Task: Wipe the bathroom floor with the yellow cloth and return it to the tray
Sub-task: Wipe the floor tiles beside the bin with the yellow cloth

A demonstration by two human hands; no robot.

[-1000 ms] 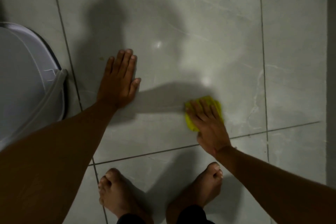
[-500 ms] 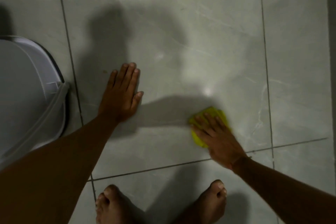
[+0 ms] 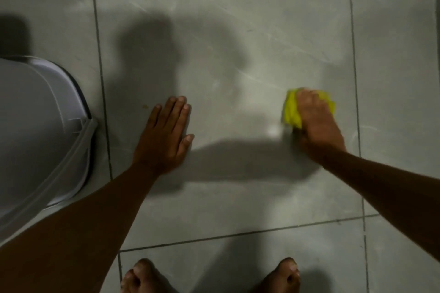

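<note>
The yellow cloth (image 3: 291, 109) lies bunched on the grey tiled floor (image 3: 238, 31) at the right of the big middle tile. My right hand (image 3: 316, 121) presses down on it, fingers bent over the cloth, which shows mostly at the hand's left side and a little beyond the fingertips. My left hand (image 3: 166, 138) lies flat on the floor to the left, palm down, fingers together, holding nothing. No tray is in view.
A white plastic container (image 3: 40, 131) with a curved rim stands at the left edge, close to my left forearm. My two bare feet (image 3: 142, 278) show at the bottom edge. A wall base runs along the top and right edges.
My right hand has slid the yellow cloth to the right and away from me across the tile. My left hand has stayed planted on the floor.
</note>
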